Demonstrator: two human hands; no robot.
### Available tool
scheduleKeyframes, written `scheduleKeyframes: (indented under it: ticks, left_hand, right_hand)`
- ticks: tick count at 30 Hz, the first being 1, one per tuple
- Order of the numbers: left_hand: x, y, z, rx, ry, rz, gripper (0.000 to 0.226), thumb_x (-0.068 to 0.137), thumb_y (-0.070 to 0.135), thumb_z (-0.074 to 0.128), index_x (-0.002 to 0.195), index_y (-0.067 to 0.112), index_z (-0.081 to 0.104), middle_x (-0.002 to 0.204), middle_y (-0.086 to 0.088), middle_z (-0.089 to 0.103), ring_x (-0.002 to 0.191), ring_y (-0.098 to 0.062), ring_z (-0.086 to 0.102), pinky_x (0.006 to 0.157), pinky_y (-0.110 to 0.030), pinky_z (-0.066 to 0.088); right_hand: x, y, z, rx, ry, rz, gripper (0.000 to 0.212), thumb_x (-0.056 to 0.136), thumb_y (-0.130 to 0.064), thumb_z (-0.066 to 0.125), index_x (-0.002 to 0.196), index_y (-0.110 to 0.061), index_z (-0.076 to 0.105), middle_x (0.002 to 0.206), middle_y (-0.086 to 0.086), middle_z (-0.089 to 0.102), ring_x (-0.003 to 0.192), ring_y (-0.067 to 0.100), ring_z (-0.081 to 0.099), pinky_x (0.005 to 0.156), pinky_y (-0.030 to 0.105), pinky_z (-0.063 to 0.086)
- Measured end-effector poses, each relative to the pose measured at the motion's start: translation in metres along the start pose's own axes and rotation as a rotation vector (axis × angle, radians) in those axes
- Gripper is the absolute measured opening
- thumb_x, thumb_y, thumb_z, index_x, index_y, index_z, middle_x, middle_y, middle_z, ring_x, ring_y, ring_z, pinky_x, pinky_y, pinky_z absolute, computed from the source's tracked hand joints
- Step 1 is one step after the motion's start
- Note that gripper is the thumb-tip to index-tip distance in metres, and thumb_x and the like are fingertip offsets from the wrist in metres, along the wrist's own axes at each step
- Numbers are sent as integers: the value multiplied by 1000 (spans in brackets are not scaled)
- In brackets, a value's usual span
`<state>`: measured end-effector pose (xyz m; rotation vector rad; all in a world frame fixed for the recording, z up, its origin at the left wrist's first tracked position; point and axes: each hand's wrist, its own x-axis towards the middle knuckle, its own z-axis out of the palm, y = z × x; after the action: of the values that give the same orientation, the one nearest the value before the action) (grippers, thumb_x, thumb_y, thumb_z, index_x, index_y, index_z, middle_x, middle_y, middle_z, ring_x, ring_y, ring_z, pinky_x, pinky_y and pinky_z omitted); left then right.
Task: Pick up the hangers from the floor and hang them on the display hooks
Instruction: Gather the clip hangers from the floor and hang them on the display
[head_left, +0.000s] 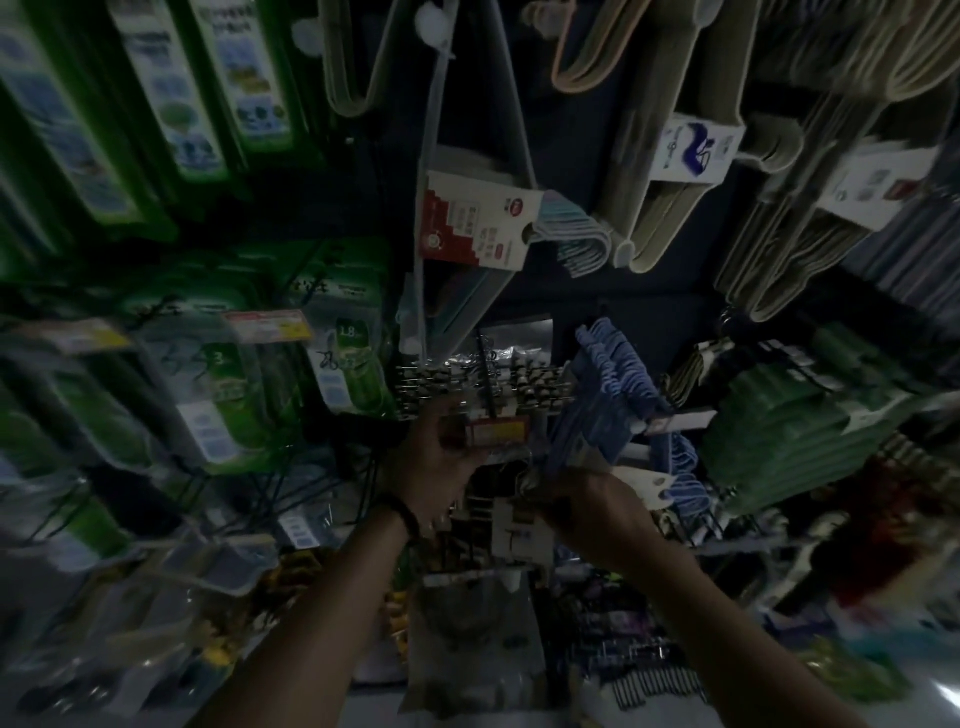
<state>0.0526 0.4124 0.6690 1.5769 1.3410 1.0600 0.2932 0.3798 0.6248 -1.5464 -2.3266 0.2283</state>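
While green packs (223, 395) hang left of the hands, the left hand (441, 457) curls round a clip pack (524, 384) on the display. Close beside it but apart, the right hand (587, 501) grips the blue hangers (602, 395) from below, though blur hides its fingers. Green hangers (779, 431) hang further right.

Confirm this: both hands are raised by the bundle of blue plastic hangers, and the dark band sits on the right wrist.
Wrong wrist. The head view shows the dark band on the left wrist; the left hand and right hand are raised by the bundle of blue plastic hangers.
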Motion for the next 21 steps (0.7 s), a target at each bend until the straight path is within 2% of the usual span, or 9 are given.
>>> scheduleKeyframes:
  ticks: [2,4,6,9,11,13,16,19,21]
  left_hand:
    - [1,0,-2,100,-30,81,66,84,9,86,139,30,55,125,15,66,114,-1,66,93,-17,56]
    - [3,2,-4,235,-6,126,57,83,9,87,131,30,64,121,13,68,116,-6,66,97,-23,56]
    - [6,5,-6,283,11,132,51,81,12,89,126,28,70,120,13,70,113,-3,66,100,-28,56]
    - [9,12,-12,319,-91,140,48,84,16,88,126,31,70,111,23,67,98,17,62,96,-17,53]
    - [11,11,-17,390,-118,166,41,93,25,79,131,35,69,109,25,68,98,17,61,92,-15,52]
    - [14,10,-20,437,-43,205,26,103,35,64,127,34,72,109,18,74,98,7,67,87,-18,54]
    - [26,13,-21,331,95,185,16,105,30,62,109,29,77,103,10,76,91,12,66,81,-13,50]
    - [39,21,-23,397,75,186,19,104,29,63,112,22,78,104,4,76,93,-2,67,83,-22,50]
    - [41,23,-25,425,50,178,23,106,31,61,115,19,78,104,4,75,97,-10,67,84,-26,51]
  right_hand:
    - [4,2,3,-29,48,-67,28,99,-43,60,124,-44,72,114,-12,74,89,13,72,66,30,59]
    - [7,4,4,-54,111,-153,30,97,-45,56,121,-43,74,111,-10,75,85,17,72,61,31,58]
    - [7,6,5,-98,153,-226,32,93,-40,57,119,-41,76,104,-7,74,78,19,72,55,28,53]
    - [11,19,11,-142,210,-315,48,77,-18,81,120,-38,77,97,-5,70,73,17,67,51,25,47]
    - [14,30,17,-163,265,-367,52,78,-13,81,124,-36,75,95,-4,66,71,18,64,53,27,45]
    - [19,38,22,-163,322,-420,43,86,-15,72,125,-33,75,100,-5,60,73,21,62,56,30,46]
    - [31,42,28,-165,411,-487,33,93,-20,64,122,-29,77,100,-5,60,80,23,61,68,35,51]
    - [50,42,29,-207,437,-520,37,92,-15,59,123,-27,76,90,2,67,83,29,64,74,41,57]
    - [66,44,30,-234,443,-530,39,94,-14,57,127,-28,73,98,6,71,95,32,64,83,44,57]
